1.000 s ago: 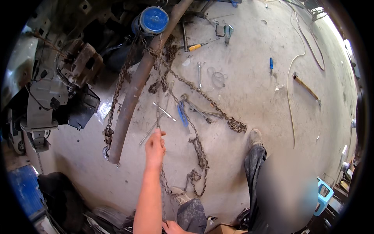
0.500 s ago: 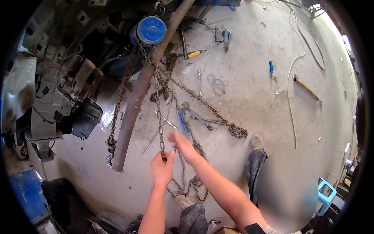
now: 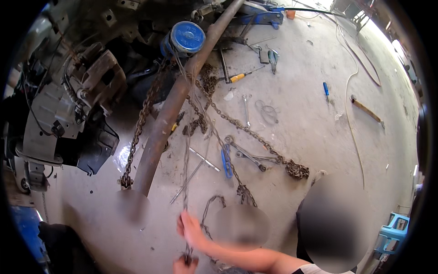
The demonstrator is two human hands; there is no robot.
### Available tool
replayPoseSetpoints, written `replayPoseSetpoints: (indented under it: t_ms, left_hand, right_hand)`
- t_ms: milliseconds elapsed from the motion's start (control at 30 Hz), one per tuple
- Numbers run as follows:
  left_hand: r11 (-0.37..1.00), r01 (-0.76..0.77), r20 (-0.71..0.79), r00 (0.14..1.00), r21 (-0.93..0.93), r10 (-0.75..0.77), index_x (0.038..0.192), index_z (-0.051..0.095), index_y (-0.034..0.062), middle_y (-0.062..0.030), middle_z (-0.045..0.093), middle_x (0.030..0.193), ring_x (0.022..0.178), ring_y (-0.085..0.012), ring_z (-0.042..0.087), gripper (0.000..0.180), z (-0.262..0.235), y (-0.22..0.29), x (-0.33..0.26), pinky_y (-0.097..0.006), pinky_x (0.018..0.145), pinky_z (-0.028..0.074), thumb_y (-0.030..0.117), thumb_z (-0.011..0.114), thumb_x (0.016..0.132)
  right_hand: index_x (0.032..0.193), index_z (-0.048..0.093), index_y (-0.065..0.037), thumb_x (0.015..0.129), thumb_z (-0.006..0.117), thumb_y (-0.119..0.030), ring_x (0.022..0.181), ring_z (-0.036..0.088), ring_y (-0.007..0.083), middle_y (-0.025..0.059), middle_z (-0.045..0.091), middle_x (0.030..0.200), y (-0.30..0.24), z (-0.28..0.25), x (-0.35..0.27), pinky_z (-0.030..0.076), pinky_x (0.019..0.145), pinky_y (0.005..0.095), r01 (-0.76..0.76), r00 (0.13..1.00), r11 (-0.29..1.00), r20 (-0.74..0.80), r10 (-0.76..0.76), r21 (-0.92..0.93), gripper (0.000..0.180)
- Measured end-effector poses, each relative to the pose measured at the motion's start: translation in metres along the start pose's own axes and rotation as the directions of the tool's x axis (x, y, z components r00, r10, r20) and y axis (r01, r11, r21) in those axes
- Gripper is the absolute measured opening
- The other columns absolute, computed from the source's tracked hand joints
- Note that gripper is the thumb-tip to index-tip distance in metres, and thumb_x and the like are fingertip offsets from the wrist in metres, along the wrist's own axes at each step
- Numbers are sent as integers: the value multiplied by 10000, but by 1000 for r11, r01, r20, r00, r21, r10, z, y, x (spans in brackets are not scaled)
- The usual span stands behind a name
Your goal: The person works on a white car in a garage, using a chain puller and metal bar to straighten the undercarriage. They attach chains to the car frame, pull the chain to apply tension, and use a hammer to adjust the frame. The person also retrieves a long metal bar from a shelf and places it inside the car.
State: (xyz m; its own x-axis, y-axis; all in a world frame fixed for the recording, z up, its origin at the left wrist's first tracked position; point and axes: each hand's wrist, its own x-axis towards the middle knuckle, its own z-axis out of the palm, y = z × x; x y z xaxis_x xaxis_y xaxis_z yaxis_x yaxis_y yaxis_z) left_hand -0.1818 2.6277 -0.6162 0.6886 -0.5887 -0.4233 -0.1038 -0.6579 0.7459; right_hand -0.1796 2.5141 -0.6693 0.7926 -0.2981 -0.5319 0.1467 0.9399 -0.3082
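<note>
A blue chain hoist [image 3: 188, 36] hangs beside a long rusty pipe [image 3: 171, 112]. Its hand chain [image 3: 186, 160] drops almost straight down to me, blurred by motion. At the bottom edge my left hand [image 3: 185, 264] is closed round the chain's low part, partly cut off by the picture. Just above it, my right hand [image 3: 191, 229] wraps the same chain, its fingers slightly smeared. A thicker load chain [image 3: 141, 121] hangs left of the pipe. More chain [image 3: 244, 130] slants right, ending in a pile [image 3: 296, 169] on the floor.
Vehicle parts [image 3: 98, 75] crowd the left side. On the floor lie wrenches [image 3: 246, 153], a hammer [image 3: 367, 111], pliers [image 3: 272, 60] and a blue-handled screwdriver [image 3: 326, 91]. A light-blue stool [image 3: 391, 235] stands at right; a pale cord [image 3: 350, 114] runs along the floor.
Both hands have moved down, the left to the bottom edge. My right hand has come onto the hand chain from beside it. The view has shifted a little, too.
</note>
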Motion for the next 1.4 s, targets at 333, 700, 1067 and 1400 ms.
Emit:
replayPoseSetpoints:
  t_ms: [333,700,1067,1400]
  left_hand:
    - [821,232,251,961,-522,-113,929,464,33,-64,496,829,776,-158,446,363,7,-63,121,-307,695,356,393,444,889]
    - [752,15,153,981,-659,115,731,396,135,65,296,561,435,-52,280,240,22,113,172,-223,376,223,190,605,836]
    - [869,390,185,919,-305,-347,762,526,83,49,465,626,560,-75,413,209,-71,-117,-138,-256,509,358,249,533,889]
    - [955,91,236,972,-283,-22,1093,458,-16,-115,525,1007,961,-227,491,514,-26,-75,102,-347,850,361,448,321,920]
  right_hand:
    - [673,501,-46,958,332,-434,543,485,138,41,498,578,98,-79,-30,404,506,291,44,992,790,119,37,-612,510]
    - [700,453,-15,960,266,-480,604,430,169,58,453,595,101,-112,-49,399,625,332,202,930,498,325,173,-844,564]
    - [1256,484,-56,832,93,-731,1019,535,154,64,596,1095,9,-118,97,378,869,301,51,982,917,186,26,-395,888]
    - [835,448,-85,961,302,-468,433,388,109,-11,418,565,-57,-16,48,309,401,236,235,969,971,87,-232,-31,428]
